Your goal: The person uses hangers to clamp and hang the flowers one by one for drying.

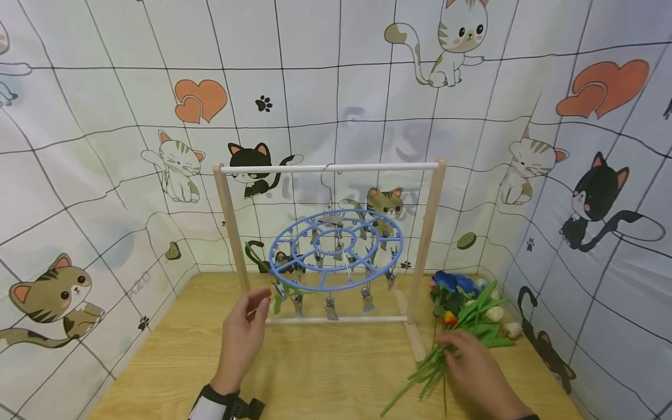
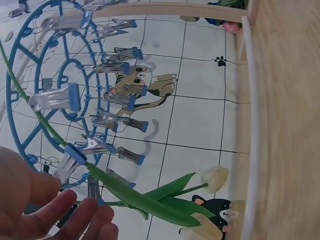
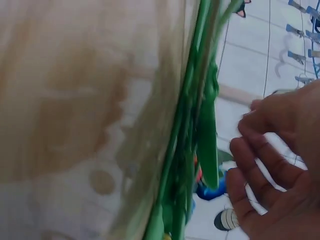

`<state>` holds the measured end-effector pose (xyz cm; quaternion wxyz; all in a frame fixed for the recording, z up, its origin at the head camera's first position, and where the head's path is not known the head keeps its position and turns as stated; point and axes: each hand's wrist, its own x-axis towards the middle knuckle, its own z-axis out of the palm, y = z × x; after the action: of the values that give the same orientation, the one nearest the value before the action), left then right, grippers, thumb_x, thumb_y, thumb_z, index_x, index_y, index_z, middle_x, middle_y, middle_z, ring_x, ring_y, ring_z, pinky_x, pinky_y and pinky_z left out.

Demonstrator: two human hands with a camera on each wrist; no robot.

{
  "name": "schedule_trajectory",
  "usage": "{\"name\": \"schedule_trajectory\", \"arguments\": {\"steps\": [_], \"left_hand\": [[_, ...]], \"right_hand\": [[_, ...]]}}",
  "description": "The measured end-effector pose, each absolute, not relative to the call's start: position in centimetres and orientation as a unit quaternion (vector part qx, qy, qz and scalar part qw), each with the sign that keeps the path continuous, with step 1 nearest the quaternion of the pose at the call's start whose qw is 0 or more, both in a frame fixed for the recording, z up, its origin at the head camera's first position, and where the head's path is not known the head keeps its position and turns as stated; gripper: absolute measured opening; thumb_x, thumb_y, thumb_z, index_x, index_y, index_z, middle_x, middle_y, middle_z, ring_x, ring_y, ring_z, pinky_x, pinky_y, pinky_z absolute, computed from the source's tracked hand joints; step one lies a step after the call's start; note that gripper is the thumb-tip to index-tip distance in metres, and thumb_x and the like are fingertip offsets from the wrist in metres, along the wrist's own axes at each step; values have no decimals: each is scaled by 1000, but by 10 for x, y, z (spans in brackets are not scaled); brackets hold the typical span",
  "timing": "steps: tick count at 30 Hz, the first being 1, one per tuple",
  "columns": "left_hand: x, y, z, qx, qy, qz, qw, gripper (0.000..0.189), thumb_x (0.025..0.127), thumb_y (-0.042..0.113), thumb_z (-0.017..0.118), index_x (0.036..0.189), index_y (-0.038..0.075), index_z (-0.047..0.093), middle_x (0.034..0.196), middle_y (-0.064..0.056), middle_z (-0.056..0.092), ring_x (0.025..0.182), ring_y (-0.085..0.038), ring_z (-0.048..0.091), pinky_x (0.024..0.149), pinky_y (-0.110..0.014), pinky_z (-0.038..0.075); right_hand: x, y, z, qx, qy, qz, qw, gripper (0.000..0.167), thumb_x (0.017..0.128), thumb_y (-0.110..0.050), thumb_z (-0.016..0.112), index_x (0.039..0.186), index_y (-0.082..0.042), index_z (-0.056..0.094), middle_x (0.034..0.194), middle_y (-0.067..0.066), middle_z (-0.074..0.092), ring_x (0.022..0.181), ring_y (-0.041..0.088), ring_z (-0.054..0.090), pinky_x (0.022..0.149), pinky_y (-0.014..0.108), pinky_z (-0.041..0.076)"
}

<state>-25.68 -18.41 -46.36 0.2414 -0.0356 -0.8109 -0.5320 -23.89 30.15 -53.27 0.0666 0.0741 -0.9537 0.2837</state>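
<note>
A blue round clip hanger (image 1: 336,287) hangs by its metal hook from a white bar, with several metal clips below its rings. My left hand (image 1: 247,324) is at its left side, fingers loosely bent and nothing between them. In the left wrist view its fingertips are right by a metal clip (image 2: 70,161) that grips a green stem (image 2: 47,125). White tulips (image 2: 215,178) with long leaves hang there. On the right, my right hand (image 1: 475,367) hovers over a bunch of green flower stems (image 1: 431,368). In the right wrist view its fingers are relaxed, beside the stems.
A wooden stand (image 1: 431,221) with white upper and lower bars carries the hanger. Blue flowers (image 1: 454,282), a red-yellow one and white ones lie at the table's right. Cat-print cloth (image 1: 336,87) lines the walls behind the wooden table (image 1: 331,373).
</note>
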Motion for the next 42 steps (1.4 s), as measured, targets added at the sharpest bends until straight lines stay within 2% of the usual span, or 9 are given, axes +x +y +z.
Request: {"name": "schedule_trajectory", "arguments": {"steps": [6,12,17,21,27,31,34,38,42], "left_hand": [[-247,-176,-475,-37,-831,-502,236,24,119,11,68,140,3,75,138,-15,82,127,-33,80,108,-32,67],[-239,-166,-485,-60,-845,-490,205,18,117,8,70,133,6,78,130,-10,84,122,-31,81,105,-42,70],[-235,-157,-494,-85,-850,-491,173,15,116,9,72,127,12,81,125,-4,85,117,-27,82,100,-42,72],[-233,-149,-499,-103,-853,-488,150,13,116,10,72,124,14,82,122,0,86,115,-26,83,97,-37,72],[-230,-140,-502,-129,-852,-491,129,12,115,13,74,123,17,81,122,-1,86,115,-25,84,99,-36,71],[-229,-134,-503,-154,-852,-488,112,12,116,13,72,123,15,81,123,-1,86,115,-25,83,99,-34,71],[-231,-130,-505,-175,-853,-481,106,12,117,13,71,122,15,82,121,0,86,114,-24,84,97,-29,69],[-232,-124,-506,-200,-850,-476,105,12,118,15,71,123,16,82,121,-1,86,112,-22,84,95,-29,69],[-232,-118,-506,-213,-842,-485,98,13,119,19,70,125,16,81,122,0,86,112,-21,84,96,-29,69]], "right_hand": [[-238,328,-530,67,-968,238,47,39,103,3,74,135,-18,81,147,14,70,136,42,69,103,65,66],[-246,346,-535,102,-976,171,93,47,87,20,83,118,-16,85,133,17,71,120,41,74,91,58,68],[-254,350,-535,94,-977,183,56,37,89,15,87,106,-18,87,127,13,69,110,29,74,83,48,69],[-259,353,-533,92,-972,215,24,28,94,11,87,101,-16,88,123,13,69,106,26,74,88,51,70],[-262,351,-527,93,-969,226,38,26,92,9,90,98,-16,85,118,8,73,103,22,74,87,43,70],[-258,347,-522,106,-966,216,97,32,87,10,94,101,-15,83,113,3,76,99,20,76,83,36,68],[-255,345,-521,145,-950,196,197,38,82,16,94,102,-14,81,111,3,76,94,24,77,79,33,68],[-256,342,-521,178,-910,170,333,42,79,23,93,97,-14,82,106,2,75,90,28,77,75,19,64],[-257,337,-515,194,-881,168,397,47,75,25,96,94,-15,83,104,3,77,87,27,77,74,8,57]]}}
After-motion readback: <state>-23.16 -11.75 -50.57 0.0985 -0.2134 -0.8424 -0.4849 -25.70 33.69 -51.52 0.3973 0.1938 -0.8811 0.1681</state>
